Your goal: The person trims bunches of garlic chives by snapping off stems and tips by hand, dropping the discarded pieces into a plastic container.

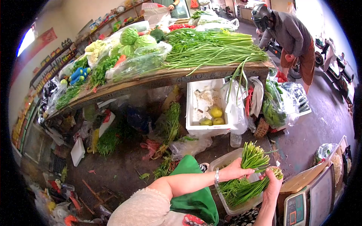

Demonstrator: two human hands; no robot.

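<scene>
My left hand [233, 171], with a metal bracelet or watch on its wrist, is closed around a bunch of garlic chives [253, 155] whose cut ends point up and away. Beside it my right hand [272, 185] grips a second bunch of chives [247, 191] close to the pale cut ends, its long leaves trailing left. Both bunches are over a clear plastic tub [223, 205], and more green leaves lie inside it. Fingers hide parts of both bunches.
Ahead stands a wooden vegetable table [162, 77] with long green beans [217, 49] and cabbages [129, 36]. A white foam box [192, 101] holds three yellowish fruits. At right are a scale [296, 209] and a bending person in a helmet [292, 34].
</scene>
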